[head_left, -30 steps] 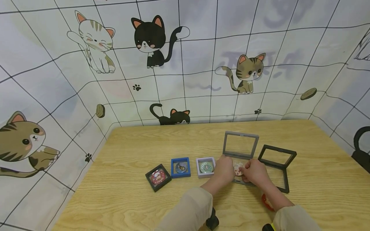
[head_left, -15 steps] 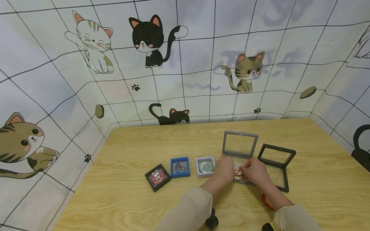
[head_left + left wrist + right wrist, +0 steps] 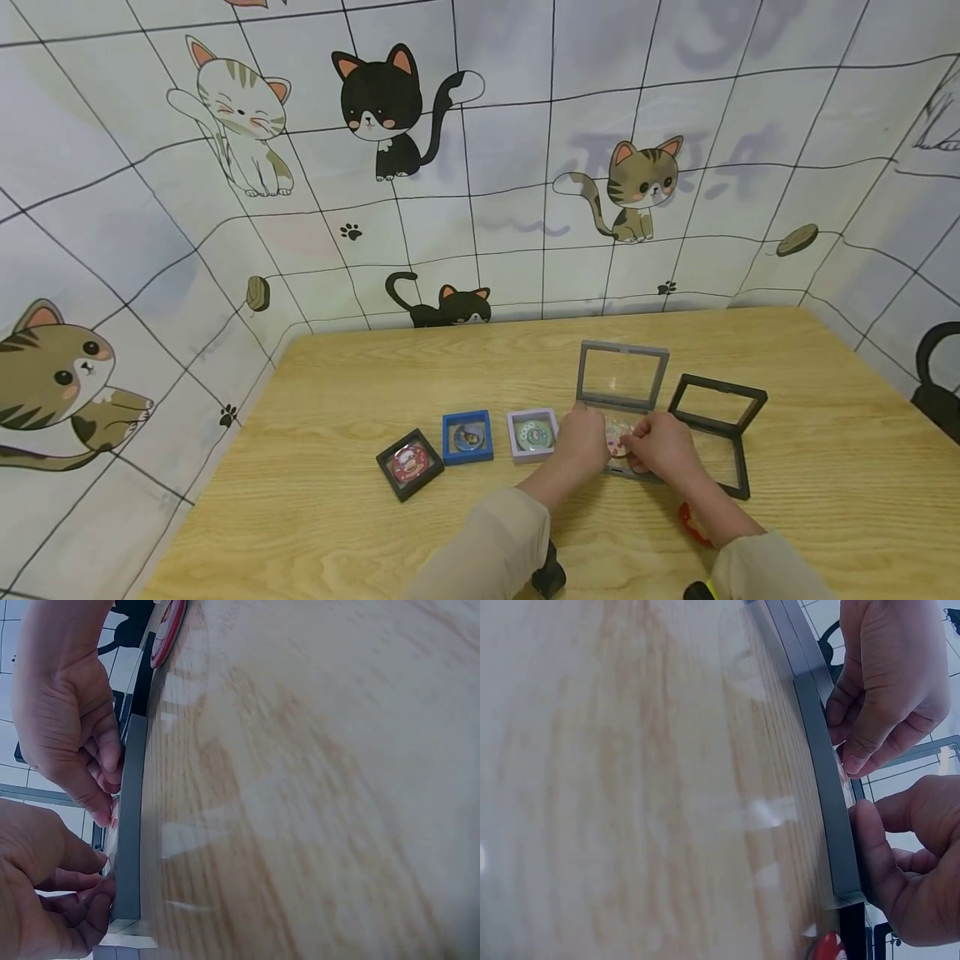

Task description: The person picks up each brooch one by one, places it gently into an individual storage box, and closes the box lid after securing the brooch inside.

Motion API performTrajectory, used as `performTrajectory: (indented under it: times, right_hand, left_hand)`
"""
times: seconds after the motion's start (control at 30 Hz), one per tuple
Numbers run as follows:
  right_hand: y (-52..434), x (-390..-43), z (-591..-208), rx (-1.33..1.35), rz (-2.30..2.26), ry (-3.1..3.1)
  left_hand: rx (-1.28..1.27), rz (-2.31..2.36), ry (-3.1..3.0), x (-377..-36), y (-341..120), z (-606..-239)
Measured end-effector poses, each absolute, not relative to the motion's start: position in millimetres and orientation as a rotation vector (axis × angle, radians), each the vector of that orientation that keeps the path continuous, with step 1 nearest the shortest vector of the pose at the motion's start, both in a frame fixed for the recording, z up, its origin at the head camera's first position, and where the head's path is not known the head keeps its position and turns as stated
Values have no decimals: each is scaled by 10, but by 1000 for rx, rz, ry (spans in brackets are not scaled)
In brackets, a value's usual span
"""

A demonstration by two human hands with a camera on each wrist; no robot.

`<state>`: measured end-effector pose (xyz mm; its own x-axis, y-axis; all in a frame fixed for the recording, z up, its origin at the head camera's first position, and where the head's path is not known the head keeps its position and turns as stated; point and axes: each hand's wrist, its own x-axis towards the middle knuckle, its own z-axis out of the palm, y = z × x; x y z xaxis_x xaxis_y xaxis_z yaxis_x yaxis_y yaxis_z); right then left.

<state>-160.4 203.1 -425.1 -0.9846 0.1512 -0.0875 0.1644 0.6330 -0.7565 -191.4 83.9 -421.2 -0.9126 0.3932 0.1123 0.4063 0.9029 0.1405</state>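
Wooden table [image 3: 360, 517], pale grain, smooth, with cat-print sheets [image 3: 225, 208] walling the far and left sides. Since a second ago almost nothing has shifted: both my hands stay over the same spot, so the seating of the badge is still fine adjustment, not finished. The open grey frame case [image 3: 622, 375] stands right of centre, its clear-film lid upright and glossy, its base flat on the wood. An open black frame case [image 3: 718, 408] sits just to its right. To the left, a row of shut square cases: white [image 3: 533, 434], blue [image 3: 468, 436], black [image 3: 410, 462], each showing a round badge. My left hand [image 3: 583, 442] and right hand [image 3: 660, 447] curl their fingers inward, pinching the small round patterned badge [image 3: 618, 437] against the grey base between them.
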Motion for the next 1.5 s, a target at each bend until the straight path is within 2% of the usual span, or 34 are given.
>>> performTrajectory:
  times: [0.23,0.47,0.67,0.83,1.17,1.5]
  right_hand:
    - [2093,-1523,-4201,197,-1219,2916]
    - [2161,-1392,-4134,88,-869,3075]
    - [2132,-1317,-4087,47,-732,3068]
    - [2086,-1302,-4097,24,-739,3061]
    - [2068,-1308,-4120,50,-714,3035]
    - [2084,-1316,-4121,41,-690,3052]
  left_hand:
    - [-605,-410,-2974,-1952,778,-4138]
    - [-522,-982,-2867,-2104,613,-4003]
    - [-528,-1192,-2870,-2178,581,-3890]
    - [-534,-1271,-2897,-2199,606,-3831]
    - [-708,-1147,-2950,-2255,593,-3704]
    - [-750,-1202,-2925,-2245,574,-3707]
